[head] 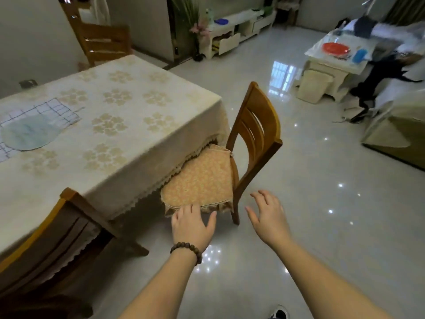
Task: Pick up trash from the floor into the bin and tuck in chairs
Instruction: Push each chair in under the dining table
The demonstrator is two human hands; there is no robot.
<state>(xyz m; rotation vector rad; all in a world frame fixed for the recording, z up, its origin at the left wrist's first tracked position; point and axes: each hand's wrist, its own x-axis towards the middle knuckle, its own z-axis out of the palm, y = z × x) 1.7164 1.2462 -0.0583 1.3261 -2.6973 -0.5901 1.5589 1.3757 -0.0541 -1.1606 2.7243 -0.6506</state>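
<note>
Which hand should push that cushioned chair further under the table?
Probably the left hand: its open fingers are already at the front edge of the chair seat. The right hand hovers open beside it, over bare floor.

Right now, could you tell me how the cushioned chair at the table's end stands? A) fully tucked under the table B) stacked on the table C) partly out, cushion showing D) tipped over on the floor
C: the chair stands upright with most of its cushion clear of the tablecloth.
</note>
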